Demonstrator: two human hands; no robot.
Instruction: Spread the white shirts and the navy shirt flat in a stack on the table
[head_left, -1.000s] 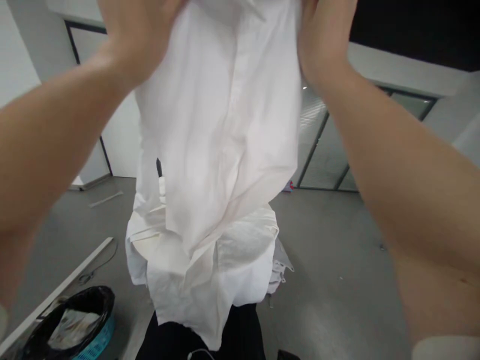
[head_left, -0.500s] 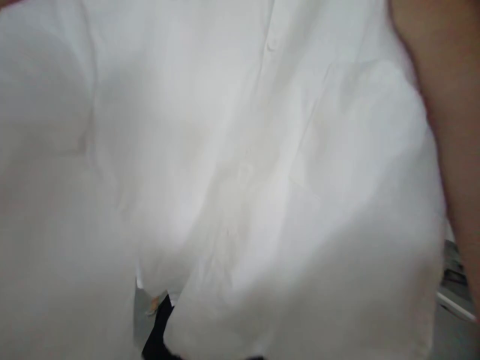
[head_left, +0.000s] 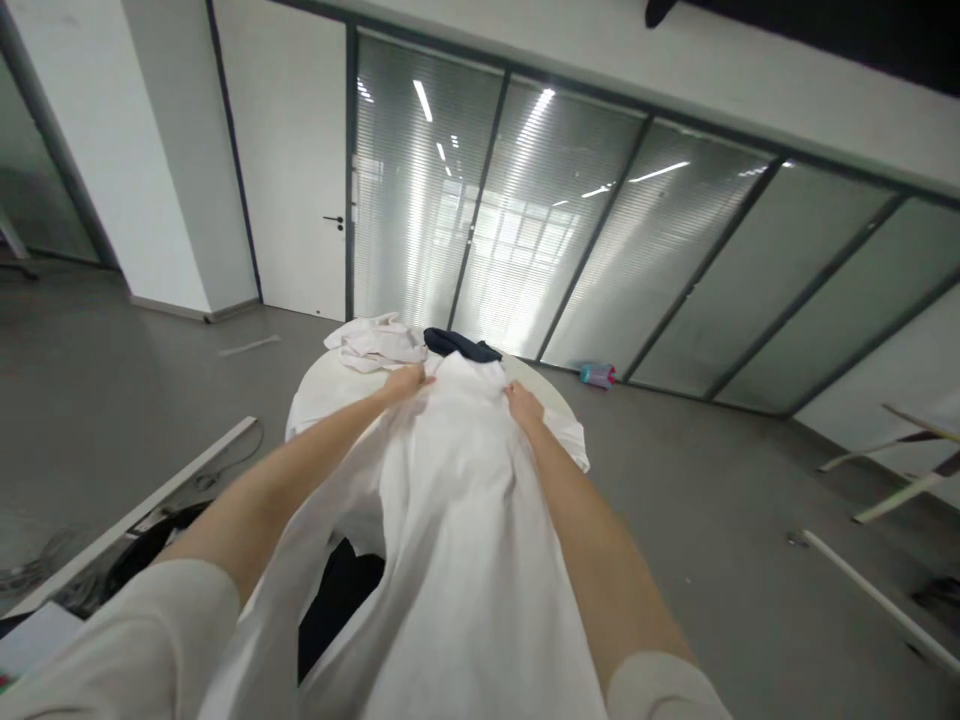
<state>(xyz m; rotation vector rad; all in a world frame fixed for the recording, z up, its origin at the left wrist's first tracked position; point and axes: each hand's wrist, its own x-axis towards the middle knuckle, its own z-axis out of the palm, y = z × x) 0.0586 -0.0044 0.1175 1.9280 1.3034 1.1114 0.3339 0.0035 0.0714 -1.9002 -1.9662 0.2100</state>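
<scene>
A white shirt (head_left: 457,500) stretches from my body out over a round white table (head_left: 319,380). My left hand (head_left: 405,383) is closed on the shirt's far left side, at about shoulder height of the garment. On the opposite side my right hand (head_left: 523,405) grips the cloth, with its fingers wrapped over the edge. Between the hands the fabric is drawn fairly taut, while the near part hangs in long folds. Just beyond the shirt's far end lies a dark navy folded cloth (head_left: 461,346).
A crumpled white garment (head_left: 379,343) rests on the table's far left. A blue and pink package (head_left: 598,376) sits on the floor by the glass partition (head_left: 525,200). White bars (head_left: 142,510) and cables lie on the floor at left; a wooden-legged piece of furniture (head_left: 911,460) is at right.
The shirt filled nearly the whole view before, close to the camera. Now it is lowered and stretched forward over the table, and both hands and the room have come into view.
</scene>
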